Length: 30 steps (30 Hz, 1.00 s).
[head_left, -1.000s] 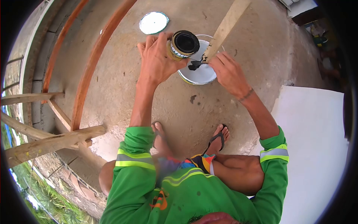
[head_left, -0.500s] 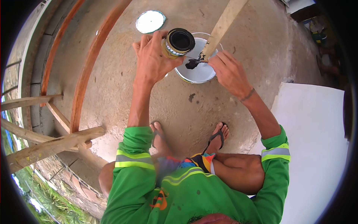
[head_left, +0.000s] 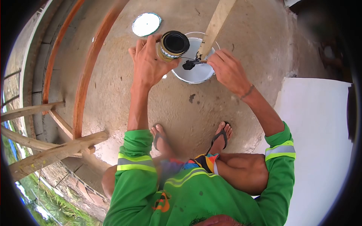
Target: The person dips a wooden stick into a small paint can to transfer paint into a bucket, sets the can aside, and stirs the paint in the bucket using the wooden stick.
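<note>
Can (head_left: 172, 46): one, black-topped, at the left rim of the pail (head_left: 200, 77); label (head_left: 169, 53) partly legible, "YSEN".
Left hand (head_left: 148, 68): one, grasping the can around its side.
Tool (head_left: 188, 64): one, black-coated tip over the pail's opening.
Right hand (head_left: 229, 71): one, pinching the tool's handle at the pail's right.
Plank (head_left: 218, 23): one, black-smeared end across the pail's opening.
White disc (head_left: 146, 24): one, beyond the pail, leftward.

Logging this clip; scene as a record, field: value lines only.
left hand: grips gold-and-black cylindrical tin, black inside
right hand: pinches slim black-ended tool
tool end: over white round bucket; contact unclear
plank: pale flat wooden plank, lower end black-smeared
ground: brown concrete floor, white round disc lying on it
</note>
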Tool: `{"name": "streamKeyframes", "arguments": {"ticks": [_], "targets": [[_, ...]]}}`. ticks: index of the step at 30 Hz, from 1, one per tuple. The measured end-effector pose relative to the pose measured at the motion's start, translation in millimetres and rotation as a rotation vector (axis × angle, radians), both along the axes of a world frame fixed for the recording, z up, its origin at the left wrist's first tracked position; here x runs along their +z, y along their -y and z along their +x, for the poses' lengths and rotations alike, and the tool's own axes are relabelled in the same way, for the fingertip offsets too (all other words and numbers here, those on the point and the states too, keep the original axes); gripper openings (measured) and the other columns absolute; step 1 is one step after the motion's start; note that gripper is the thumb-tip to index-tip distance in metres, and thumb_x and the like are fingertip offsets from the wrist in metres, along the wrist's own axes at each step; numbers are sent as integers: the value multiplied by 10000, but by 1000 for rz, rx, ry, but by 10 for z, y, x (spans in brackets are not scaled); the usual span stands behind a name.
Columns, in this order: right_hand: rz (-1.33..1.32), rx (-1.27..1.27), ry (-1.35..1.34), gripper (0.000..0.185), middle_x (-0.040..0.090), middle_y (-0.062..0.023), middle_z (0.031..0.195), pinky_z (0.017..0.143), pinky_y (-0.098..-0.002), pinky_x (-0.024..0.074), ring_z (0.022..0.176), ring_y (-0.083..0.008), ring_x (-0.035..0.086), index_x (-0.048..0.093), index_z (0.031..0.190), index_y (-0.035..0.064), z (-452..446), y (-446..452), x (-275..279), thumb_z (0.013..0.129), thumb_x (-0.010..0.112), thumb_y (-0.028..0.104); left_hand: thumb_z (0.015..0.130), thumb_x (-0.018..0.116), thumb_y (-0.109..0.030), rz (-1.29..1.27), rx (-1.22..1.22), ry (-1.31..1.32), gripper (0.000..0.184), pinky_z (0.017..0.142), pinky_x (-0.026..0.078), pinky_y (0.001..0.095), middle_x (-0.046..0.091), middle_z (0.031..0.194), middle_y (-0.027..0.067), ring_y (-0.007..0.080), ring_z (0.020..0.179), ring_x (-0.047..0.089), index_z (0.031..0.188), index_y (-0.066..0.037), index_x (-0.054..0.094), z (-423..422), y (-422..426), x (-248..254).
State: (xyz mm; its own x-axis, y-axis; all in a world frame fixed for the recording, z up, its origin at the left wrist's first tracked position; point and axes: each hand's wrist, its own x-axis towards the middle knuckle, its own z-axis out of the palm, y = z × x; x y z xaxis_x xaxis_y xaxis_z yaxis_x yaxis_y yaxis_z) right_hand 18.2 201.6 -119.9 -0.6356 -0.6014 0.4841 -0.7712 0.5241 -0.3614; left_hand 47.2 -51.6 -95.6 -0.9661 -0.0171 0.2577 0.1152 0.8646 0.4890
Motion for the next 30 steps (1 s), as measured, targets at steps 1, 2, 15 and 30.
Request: {"name": "streamKeyframes", "arguments": {"ticks": [1,2,15,30], "targets": [[5,-2,22,54,578,-108,841,705,-398,502,845,-291,586,573,840,40,0,-23,-9,829,625,50,605,877,-376,-7,-3,22,820,1038,278,401,645,1159,79,251,1134,502,1288,-71,539,-4,-6,15],[-18,-27,56,51,581,-109,841,704,-401,500,841,-295,587,577,845,41,-5,-35,2,835,626,50,604,879,-377,-11,3,41,823,1039,278,401,645,1162,78,250,1135,502,1289,-72,539,-9,-4,40],[-279,-324,407,93,647,-110,874,643,-333,465,706,-246,585,641,928,8,19,-340,403,913,634,99,571,884,-313,-2,-11,-78,707,950,276,380,677,1023,39,232,1018,518,1187,-115,599,-32,17,-72],[-102,-104,172,47,618,-102,904,748,-395,504,886,-303,603,612,898,44,90,-263,-77,889,630,87,581,866,-303,-20,-17,-90,673,953,274,371,682,1023,31,220,1020,520,1175,-122,609,-17,-54,2]]}}
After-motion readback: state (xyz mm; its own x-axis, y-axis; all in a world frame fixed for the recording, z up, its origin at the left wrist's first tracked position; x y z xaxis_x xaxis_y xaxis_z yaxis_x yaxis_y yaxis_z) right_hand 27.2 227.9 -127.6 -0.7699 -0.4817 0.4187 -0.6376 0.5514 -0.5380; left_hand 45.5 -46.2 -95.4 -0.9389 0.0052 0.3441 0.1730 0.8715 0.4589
